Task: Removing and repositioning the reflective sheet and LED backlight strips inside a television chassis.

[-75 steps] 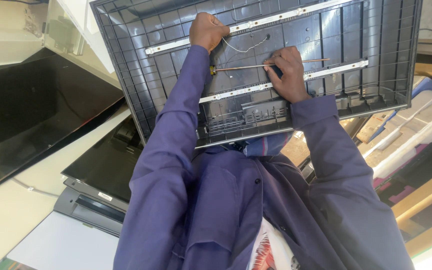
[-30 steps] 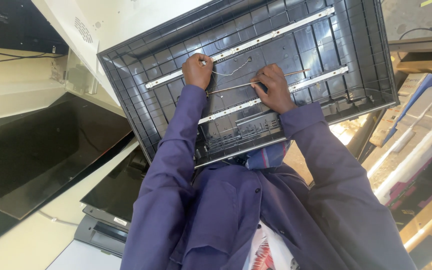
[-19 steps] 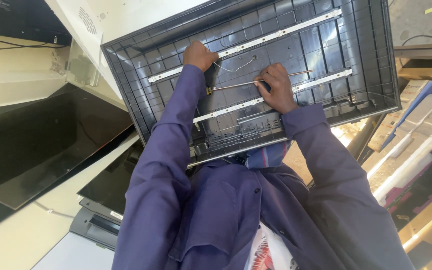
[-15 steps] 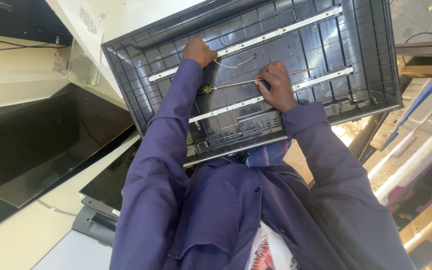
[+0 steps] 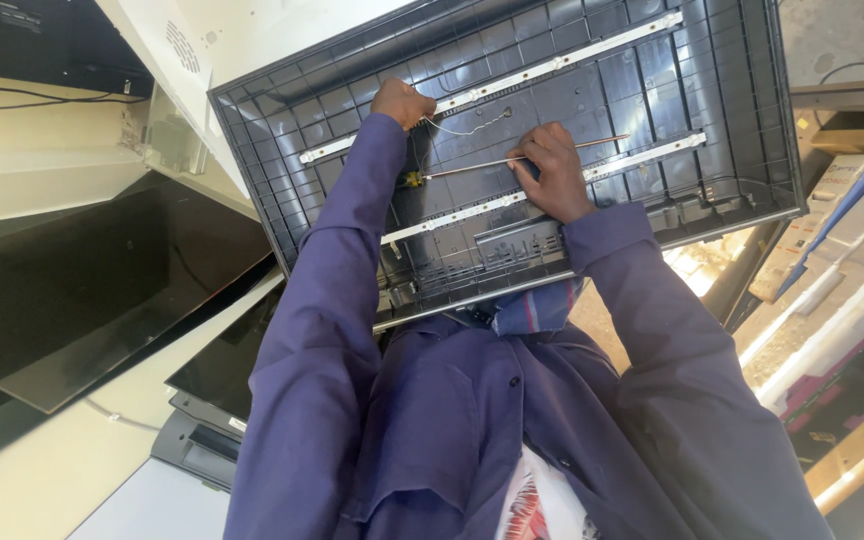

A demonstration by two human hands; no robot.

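Shifted since the earlier frames: left hand (image 5: 404,101) is sitting slightly higher on the panel, and the thin rod is now angling up toward the right rather than lying level.

Head view, single entry.

Item: dark grey ribbed back panel (image 5: 732,120), lying open-side up in front of the person, its long axis running from lower left to upper right across the frame.

Item: two pale light strips. Upper strip (image 5: 552,68) and lower strip (image 5: 642,158) are both lying parallel to the panel's long axis, well apart from each other.

Item: thin rod (image 5: 472,166), lying between the two strips, its long axis nearly following theirs; the yellow-tipped end (image 5: 412,179) is pointing left, the bare end right, past the right hand.

Item: left hand, clenched, resting at the left part of the upper strip; what the grip is enclosing cannot be told.

Item: right hand (image 5: 552,170), fingers curled and closing over the rod near its middle, knuckles just above the lower strip.

Item: thin white wire (image 5: 472,127), looping between the two hands.

Item: both sleeves (image 5: 332,300), purple, reaching up onto the panel.

Item: black glass sheet (image 5: 82,290), lying at left on the pale bench (image 5: 42,470).
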